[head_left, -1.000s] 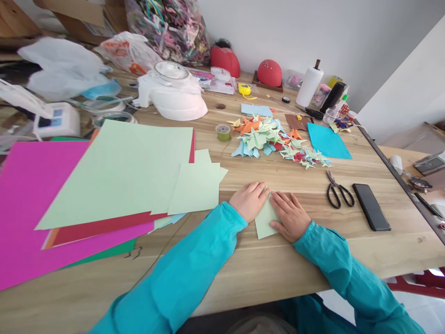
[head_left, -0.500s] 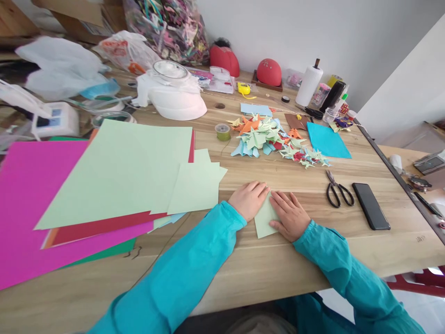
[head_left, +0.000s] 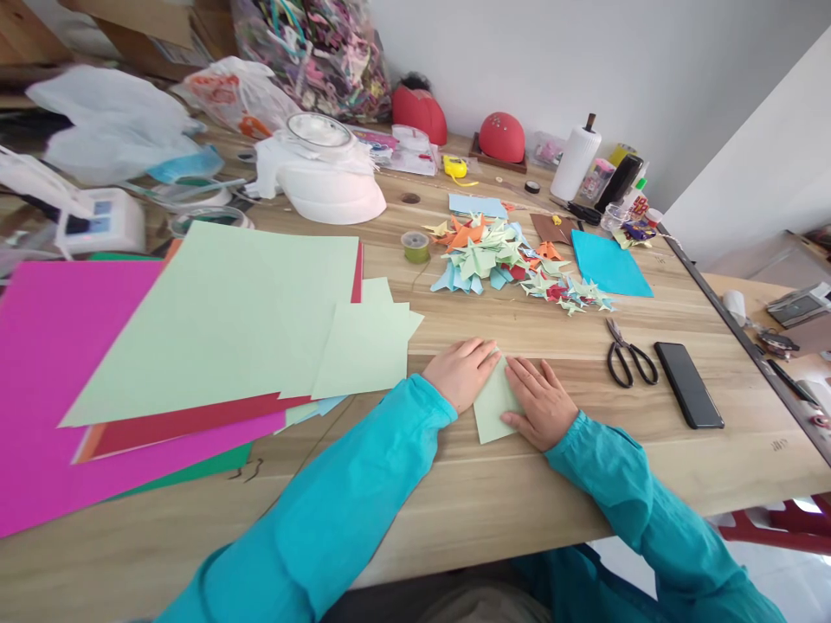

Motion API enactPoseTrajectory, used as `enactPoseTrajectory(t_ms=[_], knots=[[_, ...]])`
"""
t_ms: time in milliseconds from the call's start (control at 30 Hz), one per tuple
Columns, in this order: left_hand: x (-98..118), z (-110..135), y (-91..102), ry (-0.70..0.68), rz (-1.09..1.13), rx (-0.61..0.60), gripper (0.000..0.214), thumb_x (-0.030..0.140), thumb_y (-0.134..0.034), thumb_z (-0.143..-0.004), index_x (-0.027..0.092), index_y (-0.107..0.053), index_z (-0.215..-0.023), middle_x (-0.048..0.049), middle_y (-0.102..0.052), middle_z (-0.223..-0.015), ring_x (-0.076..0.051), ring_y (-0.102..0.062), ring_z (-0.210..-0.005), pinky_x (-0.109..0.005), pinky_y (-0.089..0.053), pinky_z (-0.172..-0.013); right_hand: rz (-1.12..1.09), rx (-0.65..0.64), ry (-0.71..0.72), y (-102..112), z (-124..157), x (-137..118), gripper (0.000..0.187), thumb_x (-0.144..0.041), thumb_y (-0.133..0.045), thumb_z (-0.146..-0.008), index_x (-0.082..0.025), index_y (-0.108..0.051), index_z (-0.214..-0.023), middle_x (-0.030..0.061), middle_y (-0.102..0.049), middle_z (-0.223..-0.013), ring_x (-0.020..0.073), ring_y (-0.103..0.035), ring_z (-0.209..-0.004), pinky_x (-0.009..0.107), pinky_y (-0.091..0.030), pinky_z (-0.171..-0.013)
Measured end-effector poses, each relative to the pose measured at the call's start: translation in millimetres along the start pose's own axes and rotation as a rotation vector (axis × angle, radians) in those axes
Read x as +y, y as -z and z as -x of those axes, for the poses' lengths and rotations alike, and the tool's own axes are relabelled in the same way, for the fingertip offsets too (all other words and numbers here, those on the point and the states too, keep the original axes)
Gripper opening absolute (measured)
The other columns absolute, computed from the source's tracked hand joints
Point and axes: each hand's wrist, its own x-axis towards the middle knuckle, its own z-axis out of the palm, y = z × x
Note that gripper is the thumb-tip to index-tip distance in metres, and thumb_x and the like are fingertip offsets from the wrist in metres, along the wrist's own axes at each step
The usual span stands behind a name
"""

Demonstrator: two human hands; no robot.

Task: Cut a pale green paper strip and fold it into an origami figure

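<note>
A small piece of pale green paper (head_left: 496, 410) lies on the wooden table (head_left: 415, 528) between my hands, partly hidden under them. My left hand (head_left: 460, 372) rests over its upper left edge, fingers stretched out and close together. Against the right side of the paper, my right hand (head_left: 540, 400) lies flat with its fingers extended and the thumb apart on the sheet. Neither hand is wrapped round anything. Beyond them sits a heap of folded paper stars and shapes (head_left: 486, 253) in green, blue, orange and red.
To the left are stacked large sheets, a pale green sheet (head_left: 234, 320) above a magenta sheet (head_left: 39, 389), with smaller green squares (head_left: 367, 350) beside. On the right lie black-handled scissors (head_left: 628, 355) and a phone (head_left: 688, 384). A blue sheet (head_left: 610, 264) and thread spool (head_left: 415, 247) are farther back.
The view has shifted very slightly. Both hands stay on the green paper with almost no visible movement.
</note>
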Motion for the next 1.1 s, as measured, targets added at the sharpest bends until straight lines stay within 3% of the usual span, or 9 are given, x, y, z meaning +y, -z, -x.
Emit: enactPoseTrajectory(t_ms=[200, 433, 900, 1100], knots=[[2.3, -0.7, 3.0, 0.037, 0.072, -0.002, 0.034, 0.014, -0.043, -0.081, 0.012, -0.057, -0.112, -0.0113, -0.055, -0.121, -0.024, -0.049, -0.109, -0.038, -0.042, -0.091, 0.01, 0.0, 0.001, -0.4, 1.6, 0.0, 0.063, -0.049, -0.033, -0.086, -0.01, -0.029, -0.136, 0.0118, -0.024, -0.143, 0.0251, -0.02, -0.131, 0.047, -0.015, -0.106], [13.8, -4.4, 5.6, 0.204, 0.209, 0.056, 0.042, 0.039, -0.046, -0.08, 0.01, -0.063, -0.106, -0.0137, -0.058, -0.116, -0.028, -0.047, -0.11, -0.042, -0.042, -0.092, -0.012, -0.003, -0.014, -1.3, 1.0, -0.2, 0.063, -0.051, -0.031, -0.086, -0.011, -0.029, -0.136, 0.0095, -0.023, -0.143, 0.0246, -0.019, -0.132, 0.047, -0.014, -0.106], [17.8, -4.2, 7.1, 0.216, 0.189, 0.051, 0.042, 0.037, -0.045, -0.08, 0.01, -0.062, -0.107, -0.0144, -0.057, -0.117, -0.028, -0.046, -0.11, -0.043, -0.042, -0.091, -0.082, -0.007, -0.056, 3.9, -2.8, -1.7, 0.057, -0.047, -0.036, -0.086, -0.013, -0.037, -0.131, 0.0106, -0.031, -0.14, 0.0252, -0.025, -0.13, 0.049, -0.02, -0.104], [16.7, -4.7, 5.9, 0.21, 0.213, 0.051, 0.034, 0.024, -0.042, -0.081, 0.011, -0.063, -0.105, -0.0137, -0.058, -0.115, -0.027, -0.047, -0.109, -0.044, -0.042, -0.09, -0.116, 0.015, -0.107, 5.3, -5.4, -0.7, 0.045, -0.036, -0.038, -0.086, -0.018, -0.044, -0.127, 0.0075, -0.034, -0.139, 0.0237, -0.028, -0.128, 0.046, -0.024, -0.102]])
